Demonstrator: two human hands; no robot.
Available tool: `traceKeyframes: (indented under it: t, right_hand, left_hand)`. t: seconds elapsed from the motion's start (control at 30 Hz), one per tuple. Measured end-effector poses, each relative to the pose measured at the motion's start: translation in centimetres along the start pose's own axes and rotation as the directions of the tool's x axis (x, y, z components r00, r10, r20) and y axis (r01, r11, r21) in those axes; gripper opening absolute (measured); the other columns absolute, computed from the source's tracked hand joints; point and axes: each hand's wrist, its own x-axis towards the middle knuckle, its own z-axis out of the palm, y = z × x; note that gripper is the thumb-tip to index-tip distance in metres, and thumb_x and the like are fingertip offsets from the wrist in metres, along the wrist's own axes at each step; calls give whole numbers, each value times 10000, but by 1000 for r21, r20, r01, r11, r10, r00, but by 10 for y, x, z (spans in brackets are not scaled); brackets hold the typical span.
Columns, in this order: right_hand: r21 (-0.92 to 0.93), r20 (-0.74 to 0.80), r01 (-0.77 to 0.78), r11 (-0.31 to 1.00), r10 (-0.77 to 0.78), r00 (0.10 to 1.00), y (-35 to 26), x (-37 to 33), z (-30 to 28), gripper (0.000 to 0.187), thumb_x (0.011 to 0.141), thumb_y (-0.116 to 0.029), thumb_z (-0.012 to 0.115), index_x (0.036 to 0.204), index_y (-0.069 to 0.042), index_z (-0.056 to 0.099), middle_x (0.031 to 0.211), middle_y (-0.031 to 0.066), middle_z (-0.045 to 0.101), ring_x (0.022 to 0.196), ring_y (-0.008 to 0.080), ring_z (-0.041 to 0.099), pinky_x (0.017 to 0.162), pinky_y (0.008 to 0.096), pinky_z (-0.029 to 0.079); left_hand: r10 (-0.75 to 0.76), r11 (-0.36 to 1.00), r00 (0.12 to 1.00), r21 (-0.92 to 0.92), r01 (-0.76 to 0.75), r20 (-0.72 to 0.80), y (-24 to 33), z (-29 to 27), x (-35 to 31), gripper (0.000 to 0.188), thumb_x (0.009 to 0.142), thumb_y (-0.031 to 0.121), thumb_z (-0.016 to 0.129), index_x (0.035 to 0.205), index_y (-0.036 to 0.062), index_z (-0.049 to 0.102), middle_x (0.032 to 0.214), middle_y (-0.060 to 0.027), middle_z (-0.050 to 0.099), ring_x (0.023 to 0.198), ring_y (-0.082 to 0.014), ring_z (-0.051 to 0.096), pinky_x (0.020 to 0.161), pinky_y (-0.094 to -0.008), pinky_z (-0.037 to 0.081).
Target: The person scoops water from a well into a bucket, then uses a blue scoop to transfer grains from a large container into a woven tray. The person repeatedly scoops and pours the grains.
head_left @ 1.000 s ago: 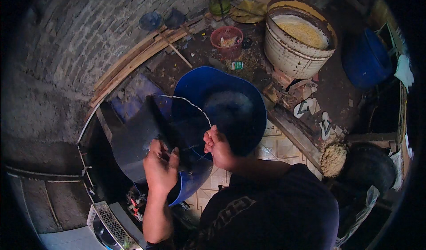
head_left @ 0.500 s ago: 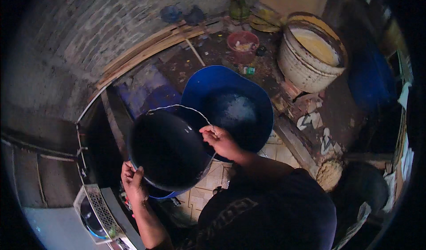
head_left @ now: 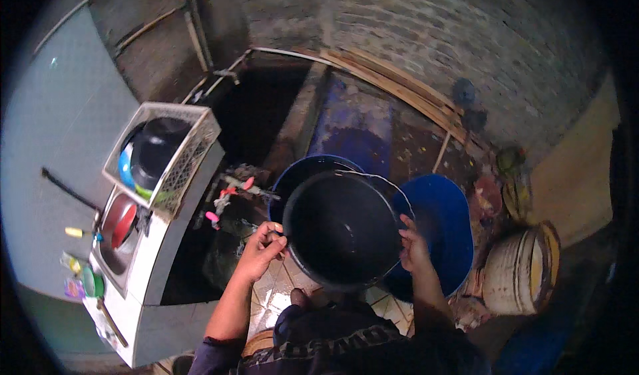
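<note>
A black bucket (head_left: 339, 238) with a thin wire handle (head_left: 379, 177) is held tilted in front of my body, its dark inside turned up toward me. My left hand (head_left: 261, 252) grips its left rim, thumb on top. At the right side my right hand (head_left: 414, 243) is closed round the lower end of the wire handle, close to the rim. A wide blue tub (head_left: 442, 208) stands just beyond my right hand. Another round blue container (head_left: 293, 175) shows partly behind the bucket, which hides most of it.
To the left, a white counter (head_left: 150, 278) carries a metal sink (head_left: 110, 255) and a plastic crate (head_left: 193, 155) with basins inside. Pink-handled taps (head_left: 229, 192) jut out beside it. Planks (head_left: 399, 95) lie along the brick wall. A large whitish drum (head_left: 512, 275) stands at right.
My view has swung left, bringing the counter, sink and taps into sight. The bucket has moved left, away from over the blue tub, and my right hand has shifted down the handle toward the rim.
</note>
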Motion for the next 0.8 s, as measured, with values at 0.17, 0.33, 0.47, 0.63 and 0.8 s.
traceKeyframes:
  t: [0.17, 0.33, 0.47, 0.63, 0.8]
  right_hand:
    - [-238, -122, 177, 955, -210, 970, -1, 3, 94, 595, 717, -59, 501, 1300, -48, 379, 1199, 120, 484, 1086, 266, 468, 921, 341, 375]
    - [-358, -94, 345, 868, -401, 911, -1, 45, 127, 623, 746, 31, 456, 1345, -68, 315, 1246, 162, 446, 1106, 274, 464, 924, 350, 385]
    - [-533, -95, 447, 719, -576, 812, -4, 100, 157, 653, 737, 16, 477, 1359, -36, 286, 1297, 196, 387, 1164, 297, 430, 957, 367, 354]
    - [-768, -105, 354, 534, -651, 752, -13, 142, 238, 665, 746, -23, 501, 1371, -53, 275, 1286, 216, 361, 1173, 334, 404, 968, 375, 344]
    - [-791, -94, 324, 518, -627, 774, -4, 229, 291, 653, 742, -74, 528, 1359, -80, 311, 1295, 243, 359, 1209, 359, 362, 1000, 396, 310]
  left_hand:
    - [242, 932, 824, 358, -51, -512, -27, -136, -36, 282, 805, 141, 626, 1048, 45, 521, 896, -37, 560, 836, -129, 522, 713, -245, 418]
    - [534, 744, 435, 647, 166, -725, -40, -246, -60, 320, 842, 209, 595, 1048, -18, 504, 1033, -167, 524, 1048, -321, 465, 945, -390, 328]
    - [677, 532, 344, 755, 383, -651, -50, -314, -56, 284, 834, 203, 567, 1041, 16, 515, 1079, -177, 528, 1145, -373, 407, 1059, -477, 207]
    - [628, 499, 279, 651, 572, -726, -77, -372, -42, 284, 844, 250, 516, 1033, 43, 558, 1097, -190, 525, 1135, -382, 415, 1057, -495, 201]
    - [460, 547, 73, 348, 761, -885, -84, -361, -8, 414, 901, 365, 434, 1246, 138, 466, 1311, -157, 409, 1300, -403, 227, 1035, -529, 174]
